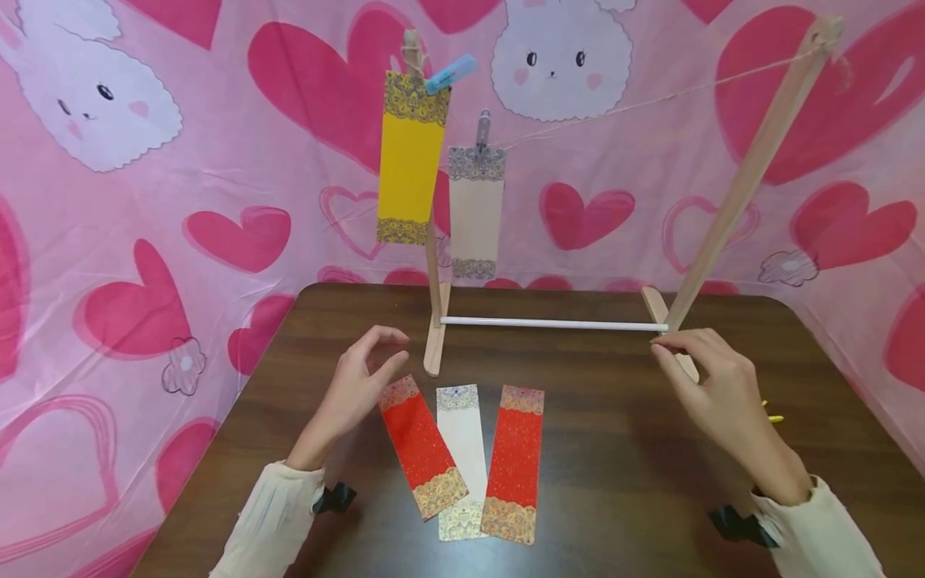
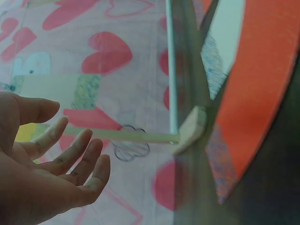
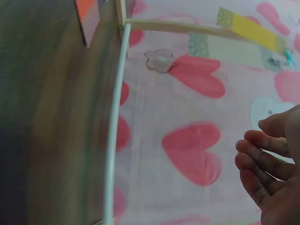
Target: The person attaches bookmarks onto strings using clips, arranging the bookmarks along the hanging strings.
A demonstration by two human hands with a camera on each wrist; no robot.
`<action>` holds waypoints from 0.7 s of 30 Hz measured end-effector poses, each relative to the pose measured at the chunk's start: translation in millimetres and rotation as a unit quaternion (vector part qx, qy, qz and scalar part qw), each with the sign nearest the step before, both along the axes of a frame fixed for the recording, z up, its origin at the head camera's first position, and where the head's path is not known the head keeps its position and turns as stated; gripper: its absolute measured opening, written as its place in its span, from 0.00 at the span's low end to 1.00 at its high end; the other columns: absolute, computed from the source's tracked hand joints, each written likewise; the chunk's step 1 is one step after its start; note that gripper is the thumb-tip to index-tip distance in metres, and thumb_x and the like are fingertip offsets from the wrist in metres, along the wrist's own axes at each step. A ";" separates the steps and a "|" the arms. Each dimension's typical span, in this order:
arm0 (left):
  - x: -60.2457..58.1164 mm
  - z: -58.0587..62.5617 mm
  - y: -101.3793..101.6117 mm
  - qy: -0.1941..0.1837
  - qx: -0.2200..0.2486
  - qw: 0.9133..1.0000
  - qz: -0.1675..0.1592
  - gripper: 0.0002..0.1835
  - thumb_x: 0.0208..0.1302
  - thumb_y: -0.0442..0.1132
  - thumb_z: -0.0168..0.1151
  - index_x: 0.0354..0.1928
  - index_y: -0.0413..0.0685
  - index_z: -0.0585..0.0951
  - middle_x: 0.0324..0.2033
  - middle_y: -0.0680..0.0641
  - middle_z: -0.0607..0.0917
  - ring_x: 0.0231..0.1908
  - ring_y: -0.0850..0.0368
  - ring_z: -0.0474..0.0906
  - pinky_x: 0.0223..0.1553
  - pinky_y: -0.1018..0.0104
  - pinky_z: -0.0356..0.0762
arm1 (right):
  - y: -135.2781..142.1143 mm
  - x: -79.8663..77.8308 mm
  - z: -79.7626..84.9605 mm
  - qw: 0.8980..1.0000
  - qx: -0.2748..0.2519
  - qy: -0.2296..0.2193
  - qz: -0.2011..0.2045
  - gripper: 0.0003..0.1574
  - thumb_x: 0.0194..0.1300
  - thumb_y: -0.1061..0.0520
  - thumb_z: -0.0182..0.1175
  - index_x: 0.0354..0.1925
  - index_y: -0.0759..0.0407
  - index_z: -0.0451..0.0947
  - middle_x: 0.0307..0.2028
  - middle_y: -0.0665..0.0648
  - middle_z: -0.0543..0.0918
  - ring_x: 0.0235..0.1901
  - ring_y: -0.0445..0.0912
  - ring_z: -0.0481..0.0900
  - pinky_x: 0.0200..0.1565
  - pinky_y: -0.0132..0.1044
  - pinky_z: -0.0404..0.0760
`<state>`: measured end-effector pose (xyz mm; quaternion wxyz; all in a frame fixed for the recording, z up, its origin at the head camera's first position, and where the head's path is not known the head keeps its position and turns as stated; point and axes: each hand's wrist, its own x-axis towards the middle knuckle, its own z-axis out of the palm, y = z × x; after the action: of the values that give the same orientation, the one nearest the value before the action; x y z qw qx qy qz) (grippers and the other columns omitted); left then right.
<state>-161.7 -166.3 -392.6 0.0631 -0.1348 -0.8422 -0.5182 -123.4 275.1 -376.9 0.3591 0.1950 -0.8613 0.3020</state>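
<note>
My left hand (image 1: 361,381) is raised over the table, fingers loosely bent and thumb apart, near a red card (image 1: 419,441) with patterned ends. Under that card's lower end lies a white card (image 1: 460,425), and a second red card (image 1: 515,457) lies beside it. My right hand (image 1: 711,389) hovers by the right foot of a wooden stand, fingers curved toward the thumb. The right wrist view shows nothing in its grasp. From the stand's string (image 1: 672,96) hang a yellow card (image 1: 412,172) under a blue clothespin (image 1: 451,74) and a pale card (image 1: 477,221) under a translucent clip (image 1: 482,132).
The stand has a right post (image 1: 751,168), a left post (image 1: 433,277) and a white crossbar (image 1: 549,323) low between them. Small yellow pieces (image 1: 776,418) lie behind my right wrist. A pink cloth (image 1: 238,177) with hearts and rabbits hangs behind the brown table (image 1: 592,482).
</note>
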 end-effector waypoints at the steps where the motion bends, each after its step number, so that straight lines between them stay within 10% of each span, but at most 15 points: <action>1: 0.8 -3.0 -2.0 -0.003 -0.001 1.000 0.005 0.14 0.68 0.36 0.64 0.54 0.47 0.78 0.52 0.46 0.82 0.55 0.46 0.77 0.57 0.45 0.75 | 2.9 2.2 -4.0 1.000 -0.003 -0.001 -0.006 0.13 0.53 0.71 0.70 0.39 0.64 0.85 0.34 0.58 0.85 0.38 0.35 0.75 0.43 0.19 0.65; 21: -0.2 -38.7 -16.3 -0.046 -0.009 0.998 0.051 0.15 0.68 0.35 0.63 0.55 0.46 0.77 0.54 0.44 0.79 0.57 0.44 0.75 0.58 0.43 0.74 | 49.0 40.4 -71.1 0.977 -0.106 -0.084 -0.168 0.05 0.61 0.64 0.69 0.38 0.62 0.87 0.36 0.19 0.75 0.30 0.19 0.72 0.36 0.16 0.64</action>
<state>-161.9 -182.6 -431.4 0.0491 -0.0681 -0.8546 -0.5124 -83.0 324.1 -448.0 0.3497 -0.0174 -0.8720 0.3422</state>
